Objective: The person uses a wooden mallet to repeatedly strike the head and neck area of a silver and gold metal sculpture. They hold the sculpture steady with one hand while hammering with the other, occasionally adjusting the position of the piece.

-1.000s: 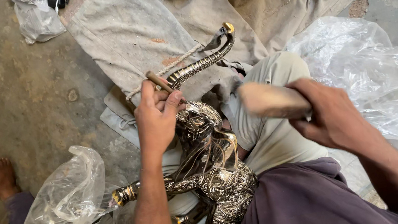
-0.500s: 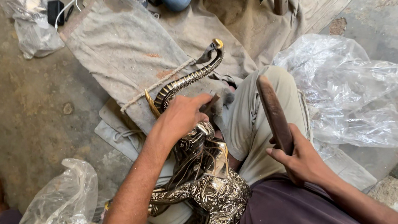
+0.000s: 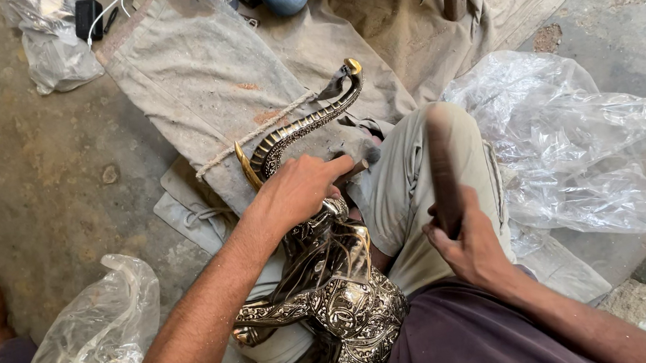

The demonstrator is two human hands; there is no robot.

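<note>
**Brass elephant figure pinned in the lap**

The ornate brass elephant figure [image 3: 346, 302] lies across the person's lap, trunk pointing far. The right hand [image 3: 466, 242] is clenched around a blurred wooden mallet [image 3: 443, 171], raised over the knee. The left hand [image 3: 304, 190] grips a small tool against the figure's head, steadying it. Farther off: clear plastic bags [image 3: 580, 133] and a grey cloth [image 3: 196, 82] on the floor.

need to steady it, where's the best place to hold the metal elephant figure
Grip the metal elephant figure at the head, coming from above on its left, where the left hand rests now. The thin curved trunk sticks out unsupported; the head is broad and near the lap.
</note>
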